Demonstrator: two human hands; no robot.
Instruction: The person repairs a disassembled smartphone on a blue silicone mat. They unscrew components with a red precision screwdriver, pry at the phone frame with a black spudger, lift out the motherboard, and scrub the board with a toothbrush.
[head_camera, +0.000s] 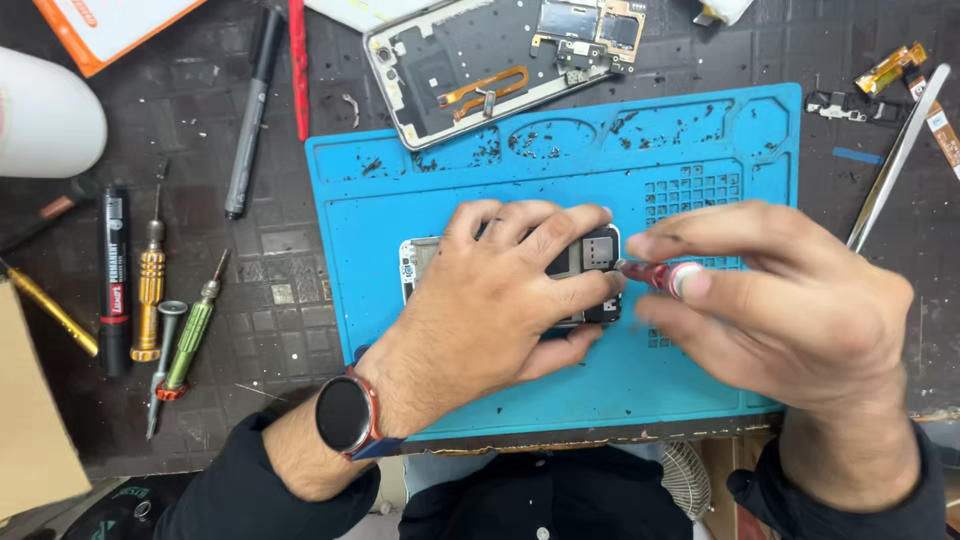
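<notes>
Screw-driving at frame centre: left hand (490, 300) pressed flat over opened grey phone (590, 262) on blue silicone mat (500, 180); right hand (790, 300) pinching small red-handled screwdriver (655, 274). Next: steady tip seating, gentle twist.

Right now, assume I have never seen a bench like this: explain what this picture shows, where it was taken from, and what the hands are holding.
This is one picture from a camera worn on a person's head, looking down at their own two bare hands. The left hand, with a dark watch on the wrist, presses down on an opened phone lying on a blue work mat. The right hand pinches a small red-handled screwdriver, its tip at the phone's edge. Above the mat lies a second opened phone frame with an orange ribbon cable. To the left, on the dark table, lie a yellow screwdriver, a green screwdriver and a black marker. Metal tweezers rest at the right.
</notes>
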